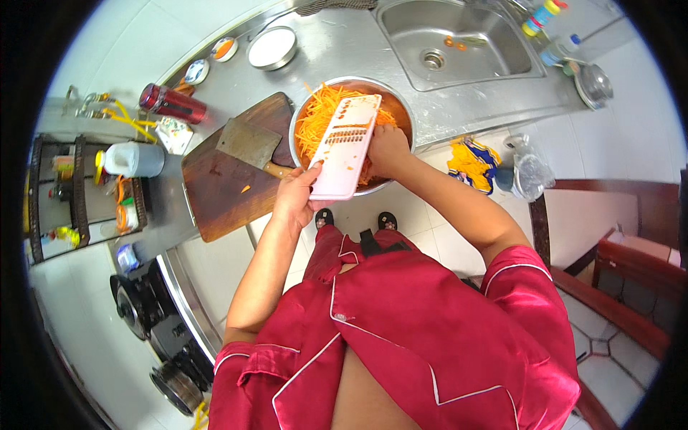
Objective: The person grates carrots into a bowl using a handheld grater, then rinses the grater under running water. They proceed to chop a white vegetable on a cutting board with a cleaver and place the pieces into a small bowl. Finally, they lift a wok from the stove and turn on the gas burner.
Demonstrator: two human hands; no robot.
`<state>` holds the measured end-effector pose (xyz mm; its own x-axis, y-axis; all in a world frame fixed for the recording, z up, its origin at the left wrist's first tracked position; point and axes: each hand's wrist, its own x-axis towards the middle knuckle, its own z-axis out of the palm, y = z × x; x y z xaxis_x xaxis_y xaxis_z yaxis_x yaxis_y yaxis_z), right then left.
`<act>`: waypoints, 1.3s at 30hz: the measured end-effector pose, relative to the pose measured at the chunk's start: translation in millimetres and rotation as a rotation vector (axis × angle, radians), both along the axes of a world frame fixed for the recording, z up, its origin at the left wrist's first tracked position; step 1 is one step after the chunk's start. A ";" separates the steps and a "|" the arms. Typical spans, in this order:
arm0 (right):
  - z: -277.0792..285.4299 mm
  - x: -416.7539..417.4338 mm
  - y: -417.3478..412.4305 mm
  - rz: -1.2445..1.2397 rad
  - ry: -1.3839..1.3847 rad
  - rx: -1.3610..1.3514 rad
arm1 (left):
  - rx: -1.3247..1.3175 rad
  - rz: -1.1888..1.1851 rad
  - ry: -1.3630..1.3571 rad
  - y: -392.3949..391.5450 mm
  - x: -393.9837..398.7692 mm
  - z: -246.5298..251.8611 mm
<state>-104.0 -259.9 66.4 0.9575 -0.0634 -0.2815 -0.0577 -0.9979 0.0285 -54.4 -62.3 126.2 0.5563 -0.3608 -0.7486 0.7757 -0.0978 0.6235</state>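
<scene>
My left hand (296,194) grips the near end of a white plastic grater (338,161), its thumb on top. The grater lies tilted over a steel bowl (407,102) and has orange bits on its face. Shredded carrot (317,118) fills much of the bowl. My right hand (388,150) is in the bowl at the grater's right edge; its fingers are partly hidden, and whether it holds anything cannot be told. Left of the bowl, a cleaver (250,142) with a wooden handle rests on a wooden cutting board (226,188), near a small orange scrap.
A steel sink (467,70) with orange pieces is at the upper right. A round white-topped container (272,48), small dishes (224,49) and a red thermos (172,103) stand behind the board. A stove (156,306) is at the lower left, and a wooden chair (634,263) at the right.
</scene>
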 end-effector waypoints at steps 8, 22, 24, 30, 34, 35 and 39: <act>9.7 -14.0 -42.4 -0.407 -0.310 1.053 | -0.361 0.147 0.249 11.4 -9.9 -0.9; 66.4 -44.4 -12.0 -0.617 0.041 1.743 | 0.199 0.015 -0.704 2.5 -19.7 -36.4; 62.9 -43.3 -20.8 -0.459 -0.010 1.453 | 0.086 0.134 -0.668 -9.5 -9.3 -14.5; 53.1 -45.5 7.0 -0.062 -0.366 0.313 | -0.197 0.586 -0.239 -67.0 22.4 -7.6; 32.9 -55.0 11.2 0.074 -0.426 0.223 | -0.554 0.599 0.017 -69.5 35.9 -36.3; 28.8 -58.0 9.1 0.087 -0.443 0.251 | -0.576 0.605 0.012 -66.9 34.5 -42.9; 49.1 -56.7 -7.9 -0.115 -0.347 0.291 | -0.656 0.607 -0.022 -67.5 21.3 -40.9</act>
<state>-160.6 -267.8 115.5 0.9895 -0.1406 0.0319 -0.1253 -0.9480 -0.2924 -33.1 -129.7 85.3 0.8026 -0.3511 -0.4822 0.5648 0.7072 0.4253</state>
